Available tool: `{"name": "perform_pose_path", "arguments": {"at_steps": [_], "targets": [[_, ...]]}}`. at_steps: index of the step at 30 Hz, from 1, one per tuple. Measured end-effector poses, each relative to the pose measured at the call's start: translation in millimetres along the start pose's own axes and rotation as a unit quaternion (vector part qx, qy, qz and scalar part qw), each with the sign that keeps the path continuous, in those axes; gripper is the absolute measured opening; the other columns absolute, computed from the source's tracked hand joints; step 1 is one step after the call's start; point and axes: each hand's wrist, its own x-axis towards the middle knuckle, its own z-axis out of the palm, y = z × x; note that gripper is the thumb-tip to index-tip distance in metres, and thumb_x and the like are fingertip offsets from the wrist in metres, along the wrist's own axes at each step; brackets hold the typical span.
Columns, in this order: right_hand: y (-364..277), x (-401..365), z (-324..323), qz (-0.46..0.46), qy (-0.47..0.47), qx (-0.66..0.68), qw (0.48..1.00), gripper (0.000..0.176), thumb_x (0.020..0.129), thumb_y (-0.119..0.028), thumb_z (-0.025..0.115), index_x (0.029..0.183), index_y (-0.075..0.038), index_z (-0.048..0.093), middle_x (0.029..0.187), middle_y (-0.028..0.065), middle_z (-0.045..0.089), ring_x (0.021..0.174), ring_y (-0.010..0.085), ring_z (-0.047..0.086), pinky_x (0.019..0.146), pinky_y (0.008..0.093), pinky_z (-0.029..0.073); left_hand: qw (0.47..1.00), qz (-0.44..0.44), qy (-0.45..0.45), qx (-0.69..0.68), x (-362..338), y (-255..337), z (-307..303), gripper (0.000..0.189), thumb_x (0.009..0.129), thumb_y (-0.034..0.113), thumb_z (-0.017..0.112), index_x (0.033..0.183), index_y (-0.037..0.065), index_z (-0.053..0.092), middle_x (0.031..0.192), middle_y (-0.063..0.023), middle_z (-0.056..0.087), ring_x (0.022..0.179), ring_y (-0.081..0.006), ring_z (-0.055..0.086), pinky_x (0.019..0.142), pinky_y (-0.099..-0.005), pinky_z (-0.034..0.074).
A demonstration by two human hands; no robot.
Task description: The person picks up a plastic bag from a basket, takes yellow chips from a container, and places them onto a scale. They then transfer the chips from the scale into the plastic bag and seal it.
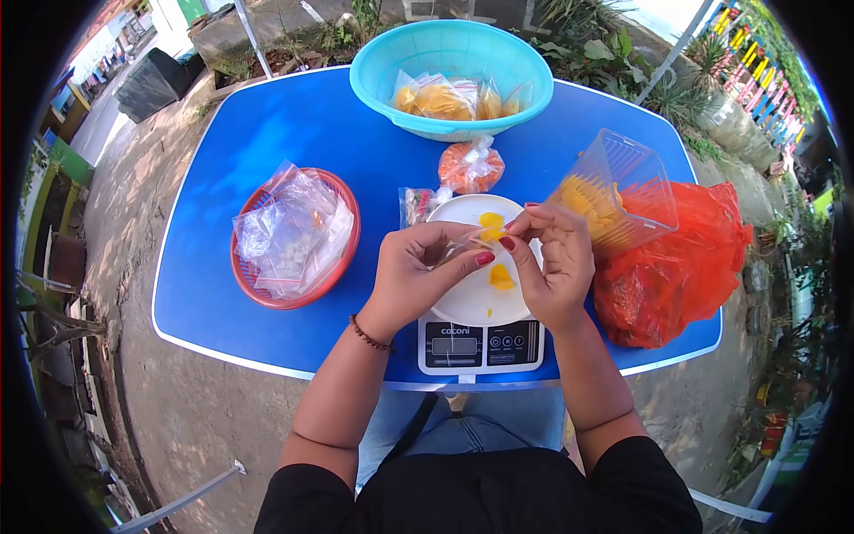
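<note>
Over a white plate (463, 307), my left hand (414, 271) pinches a small clear plastic bag (461, 246) between thumb and fingers. From the other side, my right hand (556, 267) is closed with its fingertips at the bag's edge. A few yellow chips (502, 278) lie on the plate below my hands. The plate rests on a kitchen scale (480, 349) with a dark control panel. Just beyond it sit a knotted clear bag of orange food (471, 167) and a small packet (415, 206), partly hidden by the plate.
On the blue table (222, 160), a red basket (342, 258) of plastic bags stands left. A turquoise basin (374, 80) at the back holds filled bags. To the right, a clear container (645, 182) of yellow chips leans against a red plastic bag (672, 276).
</note>
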Motion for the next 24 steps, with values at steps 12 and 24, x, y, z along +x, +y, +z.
{"name": "perform_pose_path", "arguments": {"at_steps": [12,24], "targets": [[-6,8,-14,0.016,-0.009,-0.179,0.984,0.02,0.086,0.003,0.062,0.106,0.0,0.065,0.098,0.0105,0.071,0.083,0.023,0.063,0.069,0.0311,0.046,0.962,-0.004,0.018,-0.271,6,4,-4,0.031,0.104,0.021,0.052,0.125,-0.002,0.055,0.121,-0.0212,0.066,0.104,-0.0258,0.069,0.093,-0.0392,0.057],[0,3,-7,0.035,-0.189,-0.388,0.902,0.024,0.081,0.004,0.063,0.102,-0.004,0.069,0.099,0.0066,0.066,0.094,0.0296,0.057,0.084,0.0391,0.049,0.946,-0.028,0.029,-0.321,8,5,-11,0.045,0.107,0.036,0.04,0.133,0.0,0.049,0.128,-0.0235,0.061,0.103,-0.0278,0.07,0.089,-0.0401,0.058]]}}
